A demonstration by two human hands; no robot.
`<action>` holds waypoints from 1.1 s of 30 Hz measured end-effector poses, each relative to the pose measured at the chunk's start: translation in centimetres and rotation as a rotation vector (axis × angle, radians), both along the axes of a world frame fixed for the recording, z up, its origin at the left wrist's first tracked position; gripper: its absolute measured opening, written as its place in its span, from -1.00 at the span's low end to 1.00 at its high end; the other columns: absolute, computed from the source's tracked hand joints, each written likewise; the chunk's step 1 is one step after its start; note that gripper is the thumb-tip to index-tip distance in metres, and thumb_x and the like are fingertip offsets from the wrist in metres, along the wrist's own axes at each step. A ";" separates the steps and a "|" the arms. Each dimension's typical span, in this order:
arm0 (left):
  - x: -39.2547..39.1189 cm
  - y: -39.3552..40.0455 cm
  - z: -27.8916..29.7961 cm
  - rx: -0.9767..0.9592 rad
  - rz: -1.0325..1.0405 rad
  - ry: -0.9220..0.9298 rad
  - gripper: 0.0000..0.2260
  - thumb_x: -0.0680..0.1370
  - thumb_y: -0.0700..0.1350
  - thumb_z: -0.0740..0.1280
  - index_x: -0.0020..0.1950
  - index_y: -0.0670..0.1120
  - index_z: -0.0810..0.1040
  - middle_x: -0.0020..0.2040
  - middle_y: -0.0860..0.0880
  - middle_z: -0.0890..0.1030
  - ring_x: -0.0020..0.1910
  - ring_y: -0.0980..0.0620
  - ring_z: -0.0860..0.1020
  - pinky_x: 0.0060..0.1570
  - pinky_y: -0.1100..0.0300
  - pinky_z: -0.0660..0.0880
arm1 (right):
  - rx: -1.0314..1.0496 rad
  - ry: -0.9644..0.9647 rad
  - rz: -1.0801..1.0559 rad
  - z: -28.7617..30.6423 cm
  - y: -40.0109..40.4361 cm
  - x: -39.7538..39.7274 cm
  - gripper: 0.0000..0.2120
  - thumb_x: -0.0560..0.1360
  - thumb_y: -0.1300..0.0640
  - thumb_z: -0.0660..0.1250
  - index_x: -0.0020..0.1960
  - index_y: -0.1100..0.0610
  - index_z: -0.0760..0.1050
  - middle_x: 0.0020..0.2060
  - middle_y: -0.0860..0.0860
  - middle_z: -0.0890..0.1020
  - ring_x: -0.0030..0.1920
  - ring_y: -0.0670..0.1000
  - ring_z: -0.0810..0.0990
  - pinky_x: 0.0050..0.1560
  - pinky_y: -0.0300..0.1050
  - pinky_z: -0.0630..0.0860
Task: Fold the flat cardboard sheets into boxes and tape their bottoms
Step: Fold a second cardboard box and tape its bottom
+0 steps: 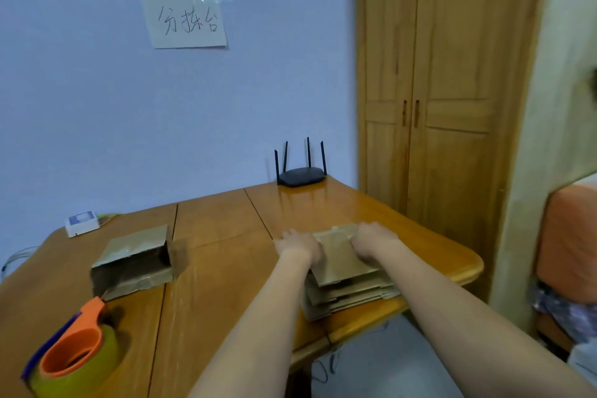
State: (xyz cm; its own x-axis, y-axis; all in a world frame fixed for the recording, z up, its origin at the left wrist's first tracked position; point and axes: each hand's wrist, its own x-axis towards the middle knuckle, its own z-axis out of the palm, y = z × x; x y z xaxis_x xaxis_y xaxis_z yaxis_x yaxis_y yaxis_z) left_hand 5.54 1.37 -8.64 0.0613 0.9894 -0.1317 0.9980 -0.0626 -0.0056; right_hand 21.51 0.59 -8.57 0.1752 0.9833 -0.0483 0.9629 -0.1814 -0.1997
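Note:
A stack of flat brown cardboard sheets (pixel 345 281) lies at the right front corner of the wooden table (pixel 223 226). My left hand (pixel 298 245) rests on the stack's far left part and my right hand (pixel 374 241) on its far right part, both with fingers curled over the top sheet's far edge. A folded-up cardboard box (pixel 134 263) lies on its side at the left, its open end facing right. An orange tape dispenser with a yellowish tape roll (pixel 74 355) stands at the front left.
A black router (pixel 300 176) with several antennas sits at the table's far edge by the blue wall. A small white device (pixel 82 223) with cables lies at the far left. A wooden wardrobe (pixel 442 107) stands to the right; a person in orange (pixel 568 236) is at the right edge.

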 end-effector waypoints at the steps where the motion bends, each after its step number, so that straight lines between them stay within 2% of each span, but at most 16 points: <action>1: -0.1 0.1 -0.3 -0.013 0.004 -0.011 -0.51 0.65 0.04 0.07 0.52 -0.15 0.29 0.52 -0.27 0.22 0.48 -0.28 0.21 0.44 -0.25 0.17 | -0.007 0.017 0.005 -0.2 0.0 -0.1 -0.62 0.69 -0.01 0.11 0.37 0.17 0.47 0.32 0.16 0.54 0.28 0.19 0.53 0.20 0.01 0.48; 4: -0.3 0.3 -1.1 -0.017 0.022 -0.063 -0.54 0.64 0.03 0.11 0.48 -0.15 0.35 0.48 -0.26 0.29 0.45 -0.28 0.26 0.41 -0.19 0.23 | 0.001 0.039 -0.010 -0.5 0.0 -0.4 -0.71 0.67 0.08 0.17 0.30 0.17 0.52 0.24 0.15 0.58 0.20 0.17 0.57 0.13 -0.02 0.51; 8: -0.4 0.5 -1.0 0.023 0.017 -0.269 -0.69 0.61 0.02 0.16 0.22 -0.14 0.52 0.23 -0.18 0.54 0.24 -0.24 0.47 0.31 -0.17 0.38 | 0.050 0.097 -0.039 -0.1 0.1 -0.6 -0.79 0.63 0.17 0.16 0.16 0.14 0.53 0.11 0.11 0.60 0.13 0.17 0.57 0.20 0.07 0.52; 10: -0.6 0.6 -0.6 0.044 0.026 -0.367 -0.75 0.60 0.00 0.17 0.10 -0.12 0.52 0.15 -0.17 0.57 0.17 -0.23 0.52 0.24 -0.16 0.45 | 0.094 0.173 -0.049 0.4 0.4 -0.7 -0.85 0.63 0.18 0.17 0.06 0.15 0.51 0.06 0.11 0.60 0.03 0.15 0.57 0.07 0.01 0.55; 13: -1.6 0.8 0.4 0.096 0.028 -0.451 -0.77 0.60 0.03 0.17 0.00 -0.11 0.49 0.05 -0.14 0.58 0.06 -0.18 0.56 0.19 -0.15 0.50 | 0.210 0.300 -0.062 2.2 0.3 -1.0 -0.87 0.62 0.24 0.18 -0.10 0.15 0.40 -0.07 0.08 0.52 -0.13 0.09 0.49 -0.13 -0.07 0.44; 15: -2.6 0.9 1.3 0.135 0.021 -0.511 -0.71 0.62 0.06 0.15 0.08 -0.12 0.52 0.00 -0.09 0.58 0.00 -0.13 0.57 0.16 -0.12 0.53 | 0.306 0.388 -0.075 3.9 0.2 -1.4 -0.89 0.60 0.29 0.18 -0.10 0.17 0.40 -0.11 0.07 0.49 -0.14 0.08 0.47 -0.12 -0.08 0.43; 17: -4.0 0.5 2.4 0.164 0.002 -0.555 -0.64 0.65 0.08 0.11 0.28 -0.12 0.48 0.05 -0.08 0.59 0.02 -0.09 0.57 0.14 -0.03 0.54 | 0.390 0.506 -0.047 5.8 0.0 -2.1 -0.89 0.56 0.31 0.20 0.02 0.22 0.49 -0.07 0.09 0.53 -0.07 0.13 0.50 -0.07 -0.08 0.43; 19: -5.7 0.0 3.7 0.171 -0.024 -0.566 -0.56 0.68 0.10 0.05 0.45 -0.11 0.36 0.26 -0.13 0.55 0.19 -0.13 0.53 0.15 0.05 0.48 | 0.454 0.595 0.012 7.6 -0.2 -3.3 -0.79 0.54 0.30 0.22 0.10 0.23 0.57 -0.01 0.10 0.62 0.00 0.16 0.57 -0.07 -0.08 0.47; 22: -9.3 -1.0 5.2 0.159 -0.014 -0.561 -0.39 0.65 0.27 -0.03 0.57 -0.08 0.19 0.50 -0.13 0.36 0.49 -0.24 0.26 0.42 -0.09 0.27 | 0.509 0.637 0.126 10.1 -0.7 -5.8 -0.78 0.54 0.28 0.23 0.09 0.20 0.62 -0.01 0.10 0.66 0.02 0.16 0.62 -0.07 -0.04 0.54; 23: -10.7 -1.3 5.6 0.164 0.002 -0.592 -0.31 0.60 0.35 0.02 0.59 -0.06 0.14 0.54 -0.11 0.31 0.53 -0.24 0.17 0.46 -0.15 0.20 | 0.519 0.625 0.167 10.8 -0.9 -6.8 -0.79 0.56 0.25 0.24 0.09 0.19 0.63 -0.01 0.11 0.66 0.02 0.16 0.62 -0.05 -0.05 0.54; 25: -13.5 -2.2 6.2 0.206 0.023 -0.708 -0.09 0.43 0.47 0.21 0.62 0.02 0.02 0.59 -0.09 0.18 0.57 -0.18 0.11 0.46 -0.18 0.21 | 0.529 0.573 0.263 11.7 -1.1 -8.9 -0.80 0.58 0.22 0.26 0.13 0.19 0.63 0.02 0.12 0.67 0.06 0.15 0.62 0.07 0.00 0.57; 28: -16.6 -3.5 6.7 0.261 0.011 -0.807 0.14 0.26 0.43 0.46 0.61 0.14 -0.17 0.61 -0.08 0.04 0.56 -0.12 0.15 0.43 -0.10 0.28 | 0.482 0.494 0.433 12.1 -1.8 -12.3 -0.77 0.59 0.22 0.29 0.20 0.16 0.63 0.12 0.06 0.67 0.14 0.09 0.61 0.14 -0.05 0.55; 31: -18.7 -4.4 5.7 0.268 -0.013 -0.896 0.23 0.24 0.28 0.59 0.61 0.10 -0.22 0.58 0.03 0.15 0.53 -0.04 0.21 0.44 -0.02 0.30 | 0.439 0.443 0.568 11.4 -2.8 -15.5 -0.77 0.58 0.22 0.32 0.19 0.14 0.65 0.13 0.03 0.67 0.15 0.05 0.60 0.18 -0.05 0.54; 33: -20.0 -4.9 4.3 0.263 -0.041 -0.997 0.15 0.21 0.22 0.63 0.57 0.14 -0.05 0.46 0.13 0.33 0.44 0.02 0.36 0.36 0.01 0.41 | 0.405 0.450 0.638 10.4 -3.3 -17.3 -0.77 0.56 0.22 0.34 0.17 0.12 0.67 0.09 0.01 0.70 0.10 0.03 0.62 0.12 -0.08 0.56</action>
State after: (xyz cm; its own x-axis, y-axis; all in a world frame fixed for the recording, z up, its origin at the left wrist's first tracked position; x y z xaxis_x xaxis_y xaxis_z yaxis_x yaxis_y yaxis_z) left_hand -14.48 -3.57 -4.30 0.0587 0.9742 0.2180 0.5535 -0.2135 0.8050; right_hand 4.21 -2.71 1.81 -0.3651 0.8436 0.3938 0.6706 0.5317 -0.5173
